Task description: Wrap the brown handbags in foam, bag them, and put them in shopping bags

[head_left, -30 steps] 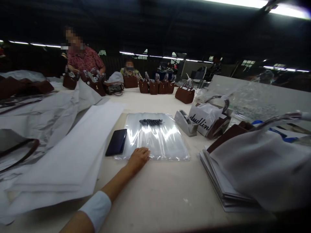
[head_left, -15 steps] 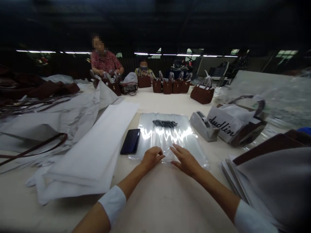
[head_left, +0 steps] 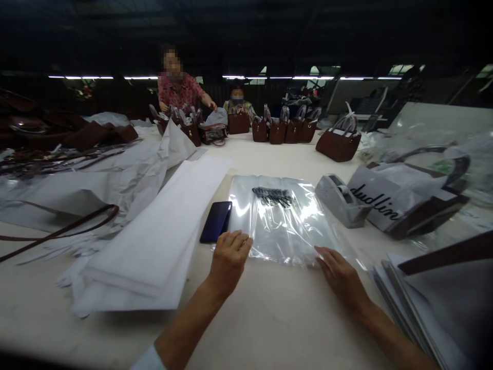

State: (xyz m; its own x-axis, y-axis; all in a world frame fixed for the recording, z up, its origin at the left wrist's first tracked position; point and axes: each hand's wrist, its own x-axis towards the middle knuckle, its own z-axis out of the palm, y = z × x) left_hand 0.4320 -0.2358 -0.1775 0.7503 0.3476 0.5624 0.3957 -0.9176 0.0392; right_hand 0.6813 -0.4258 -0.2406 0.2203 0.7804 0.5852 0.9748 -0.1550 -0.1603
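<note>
Clear plastic bags (head_left: 285, 236) lie flat in front of me, with a bundle of dark cords (head_left: 272, 197) at their far side. My left hand (head_left: 231, 257) rests at their near left corner, its fingers together and bent; what is under them is hidden. At the near right edge my right hand (head_left: 341, 277) has thumb and fingers closed on the plastic. A dark phone (head_left: 216, 222) lies just beyond my left hand. To the right of the bags stands a grey tape dispenser (head_left: 342, 200).
White sheets (head_left: 162, 226) cover the left side, with brown pieces (head_left: 69, 133) behind. A wrapped brown bag (head_left: 412, 200) stands right, near stacked sheets (head_left: 408, 298). Brown handbags (head_left: 277, 132) line the far side, where a person in a red shirt (head_left: 179, 92) and another person are.
My hands have moved apart, the left one to the left and the right one to the right onto the plastic edge. The view has shifted, and the far person's arm now reaches out.
</note>
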